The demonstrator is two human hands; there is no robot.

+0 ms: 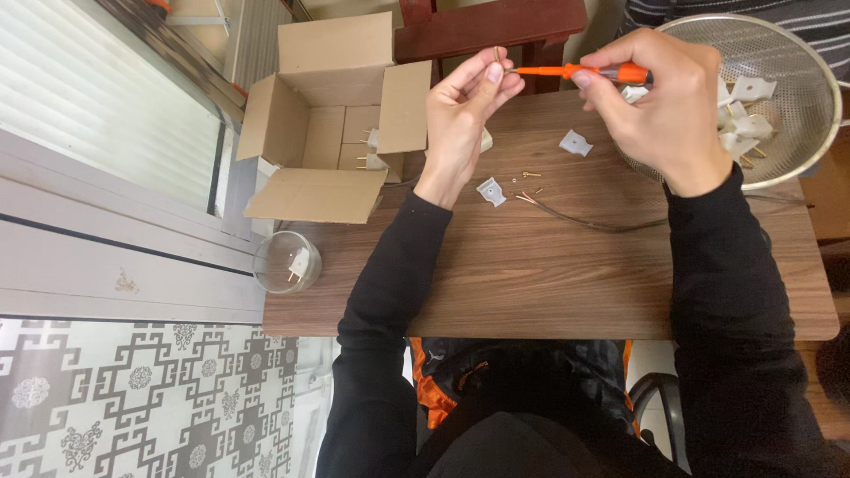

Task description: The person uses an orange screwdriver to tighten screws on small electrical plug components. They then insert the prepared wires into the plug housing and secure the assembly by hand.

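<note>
**A:** Starting at the left, what lay on the brown wood-grain table [549,274]?

**B:** At its left edge stood a small clear glass bowl [286,261] with one white two-pin plug [299,263] in it. Behind that sat an open brown cardboard box [332,119] holding more white plugs with brass pins, so some pieces looked finished.

**A:** And the left hand [460,115]?

**B:** It was raised above the table, thumb and fingertips pinched together on a tiny brass-coloured part [497,55]; I couldn't tell exactly what kind. The other fingers were loosely curled.

**A:** Below the hands?

**B:** A small white plastic plug cover [490,191], a second white cover [575,142] farther back, a few loose brass screws [529,175], and a thin brown two-core cable [593,221] with bared copper ends. None of these were joined to each other.

**A:** The right hand [664,102]?

**B:** Closed around an orange-handled screwdriver [580,71], held level, its tip meeting the part in the left fingers.

**A:** And on the far right?

**B:** A round metal mesh colander [797,88] with a heap of loose white plug pieces inside. By my judgement the plug in hand was at an early stage, with cable, covers and screws unassembled and plenty of parts waiting.
</note>
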